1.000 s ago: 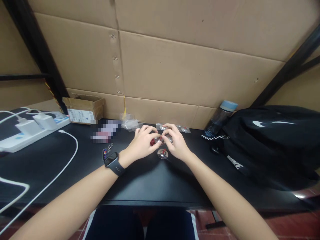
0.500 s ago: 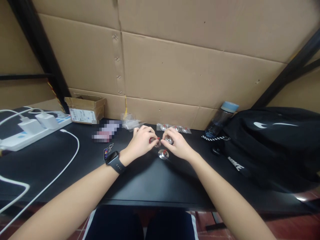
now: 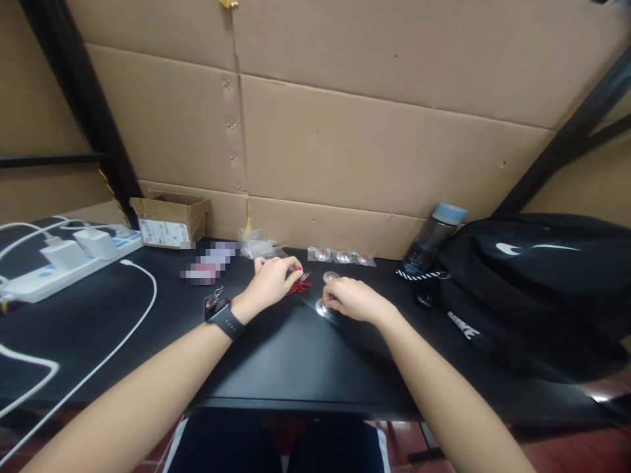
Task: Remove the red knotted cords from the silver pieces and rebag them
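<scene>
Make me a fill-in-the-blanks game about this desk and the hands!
1. The left hand touches a small bunch of string whose colour is ____.
2. The watch sits on the ____ wrist.
3. The water bottle has a cap that is light ____.
4. The right hand rests on a shiny round ____ on the desk.

Missing words: red; left; blue; disc

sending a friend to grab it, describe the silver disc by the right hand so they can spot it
On the black desk, find the right hand. The silver disc lies flat at its fingers. Unlike the discs in packets by the cardboard wall, it is loose and nearest the person.
</scene>
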Available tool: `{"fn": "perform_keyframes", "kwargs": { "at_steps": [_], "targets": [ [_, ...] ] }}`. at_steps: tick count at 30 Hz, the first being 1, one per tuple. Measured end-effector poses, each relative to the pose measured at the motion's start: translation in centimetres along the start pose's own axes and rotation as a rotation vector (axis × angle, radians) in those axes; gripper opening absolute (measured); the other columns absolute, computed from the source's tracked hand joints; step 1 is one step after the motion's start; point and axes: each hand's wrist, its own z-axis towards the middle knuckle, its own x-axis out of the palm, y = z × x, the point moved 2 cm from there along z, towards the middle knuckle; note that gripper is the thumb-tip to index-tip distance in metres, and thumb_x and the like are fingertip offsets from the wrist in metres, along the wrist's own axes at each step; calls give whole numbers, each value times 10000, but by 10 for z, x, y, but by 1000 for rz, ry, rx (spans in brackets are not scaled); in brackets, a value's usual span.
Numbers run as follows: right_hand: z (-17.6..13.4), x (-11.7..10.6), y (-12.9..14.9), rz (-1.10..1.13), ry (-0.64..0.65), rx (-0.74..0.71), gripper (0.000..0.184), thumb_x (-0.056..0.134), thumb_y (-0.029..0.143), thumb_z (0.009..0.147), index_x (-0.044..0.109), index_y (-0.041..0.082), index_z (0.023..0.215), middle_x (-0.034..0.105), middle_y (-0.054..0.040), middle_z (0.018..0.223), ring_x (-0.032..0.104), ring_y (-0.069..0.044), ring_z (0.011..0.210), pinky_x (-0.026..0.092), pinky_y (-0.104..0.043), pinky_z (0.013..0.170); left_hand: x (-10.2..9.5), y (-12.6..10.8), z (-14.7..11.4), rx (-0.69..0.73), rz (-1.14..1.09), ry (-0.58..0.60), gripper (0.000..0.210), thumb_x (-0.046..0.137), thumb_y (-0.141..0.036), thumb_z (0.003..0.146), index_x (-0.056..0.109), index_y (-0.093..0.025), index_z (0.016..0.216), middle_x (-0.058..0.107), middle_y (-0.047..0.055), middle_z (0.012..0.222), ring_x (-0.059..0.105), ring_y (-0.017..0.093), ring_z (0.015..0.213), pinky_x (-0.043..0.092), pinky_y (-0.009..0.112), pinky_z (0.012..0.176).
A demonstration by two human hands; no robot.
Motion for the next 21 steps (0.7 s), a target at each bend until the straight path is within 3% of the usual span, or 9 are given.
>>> {"fn": "perform_keyframes", "kwargs": {
  "at_steps": [4, 8, 10, 12, 17, 21],
  "targets": [
    [3, -4, -2, 130, -190, -64, 80, 571, 177, 932, 609, 219, 876, 642, -42, 958, 622, -179, 847, 452, -272, 701, 3, 2, 2, -80, -167, 40, 195, 572, -407, 912, 692, -254, 897, 775, 14, 904, 700, 244, 903, 392, 393, 904],
    [10, -4, 3, 310, -453, -124, 78, 520, 188, 963, 572, 210, 909, 642, -65, 1012, 612, -193, 940, 492, -338, 862, 14, 4, 4, -151, -577, 140, 234, 616, -439, 873, 658, -210, 895, 758, 28, 854, 701, 210, 803, 475, 310, 767],
    [13, -1, 6, 380, -522, -138, 78, 523, 199, 964, 576, 213, 908, 650, -73, 1035, 619, -203, 977, 507, -358, 890, 20, 3, 4, -193, -777, 191, 266, 633, -448, 866, 635, -187, 917, 746, 39, 811, 687, 188, 723, 479, 280, 693],
    [15, 4, 8, 474, -529, -109, 77, 535, 233, 963, 584, 217, 908, 652, -78, 1063, 638, -206, 976, 548, -354, 846, 24, 1, 3, -230, -883, 204, 284, 656, -452, 856, 622, -177, 922, 740, 40, 790, 671, 169, 678, 472, 261, 655],
    [18, 17, 7, 833, -449, -4, 139, 571, 349, 944, 578, 210, 942, 638, -69, 1125, 702, -161, 790, 593, -259, 551, 25, -1, 1, -234, -921, 181, 285, 686, -440, 847, 628, -171, 918, 753, 50, 836, 689, 169, 729, 485, 255, 684],
    [20, 18, 7, 974, -424, 10, 308, 624, 368, 899, 586, 226, 1169, 644, -67, 1152, 719, -146, 748, 607, -251, 547, 25, -1, 1, -230, -902, 173, 290, 676, -440, 848, 617, -170, 935, 749, 54, 825, 690, 175, 717, 476, 252, 661]
  ]
}}
